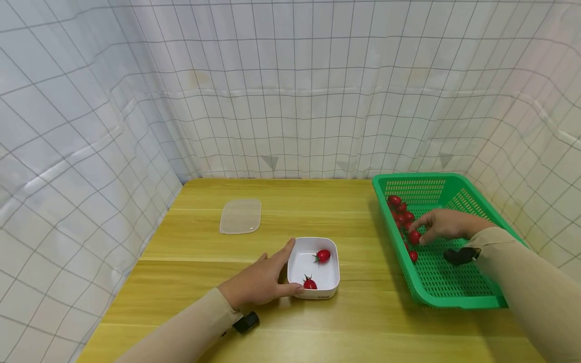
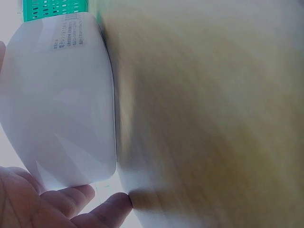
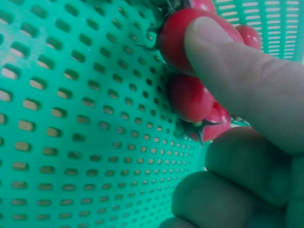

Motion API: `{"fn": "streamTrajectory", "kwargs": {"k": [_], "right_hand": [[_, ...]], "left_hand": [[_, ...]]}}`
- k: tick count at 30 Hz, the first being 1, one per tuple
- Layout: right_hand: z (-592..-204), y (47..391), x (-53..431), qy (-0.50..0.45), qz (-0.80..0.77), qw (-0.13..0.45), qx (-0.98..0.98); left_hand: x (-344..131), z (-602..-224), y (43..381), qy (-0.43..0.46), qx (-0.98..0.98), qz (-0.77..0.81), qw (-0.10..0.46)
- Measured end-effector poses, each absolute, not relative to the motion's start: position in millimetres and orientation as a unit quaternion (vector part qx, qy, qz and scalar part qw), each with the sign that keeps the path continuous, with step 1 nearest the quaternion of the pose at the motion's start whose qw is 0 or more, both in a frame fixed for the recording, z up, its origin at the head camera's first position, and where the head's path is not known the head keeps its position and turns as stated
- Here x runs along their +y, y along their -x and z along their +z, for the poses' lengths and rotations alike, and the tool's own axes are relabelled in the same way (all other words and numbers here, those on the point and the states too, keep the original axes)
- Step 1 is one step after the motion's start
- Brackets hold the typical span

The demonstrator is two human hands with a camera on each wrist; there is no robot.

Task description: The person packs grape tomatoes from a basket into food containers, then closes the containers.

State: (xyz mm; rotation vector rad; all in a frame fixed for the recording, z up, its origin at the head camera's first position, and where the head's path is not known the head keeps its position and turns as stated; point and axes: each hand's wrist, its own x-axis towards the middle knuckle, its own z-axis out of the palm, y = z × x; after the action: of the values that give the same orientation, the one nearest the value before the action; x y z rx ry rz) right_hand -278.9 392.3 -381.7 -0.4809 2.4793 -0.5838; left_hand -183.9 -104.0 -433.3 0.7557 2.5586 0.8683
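So, going left to right: the left sleeve (image 1: 181, 333) comes in from around 7 o'clock, and the left hand (image 1: 260, 283) is parked at the box's 9 o'clock. The fingers are grasping that side of it, index finger stretched along to about 10 or 11 and thumb over the rim near 7.

Up at the box's 10 o'clock, well apart from it, a see-through lid (image 1: 240, 216) is lying flat on the tabletop (image 1: 363, 325).

The box (image 1: 324, 275) is white, sitting upright, with two in it: one tomato (image 1: 324, 256) towards 1 or 2 o'clock, another tomato (image 1: 310, 284) near 6, just beside the thumb. Both have their green tops on.

Between 2 and 3 o'clock from the box there's the green basket (image 1: 472, 302), with a bunch of tomatoes (image 1: 399, 219) crowded along its left wall, roughly 8 to 11 o'clock. Couldn't give you an exact count, some hide behind others.

The right sleeve (image 1: 526, 282) reaches in from 4 o'clock, and the right hand (image 1: 447, 224) is down inside the basket, its fingers pinching the picked tomato (image 1: 415, 237) over at 9 o'clock, thumb pressed on it, right next to the bunch.
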Motion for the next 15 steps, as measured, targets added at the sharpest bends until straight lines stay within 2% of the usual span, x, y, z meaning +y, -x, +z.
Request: {"fn": "streamTrajectory", "kwargs": {"k": [15], "right_hand": [[-372.3,279.8,398.4,0.183,-0.211,0.247,0.928]], "left_hand": [[-103.4,-435.4,182.7,-0.263,0.900,0.309,0.160]]}}
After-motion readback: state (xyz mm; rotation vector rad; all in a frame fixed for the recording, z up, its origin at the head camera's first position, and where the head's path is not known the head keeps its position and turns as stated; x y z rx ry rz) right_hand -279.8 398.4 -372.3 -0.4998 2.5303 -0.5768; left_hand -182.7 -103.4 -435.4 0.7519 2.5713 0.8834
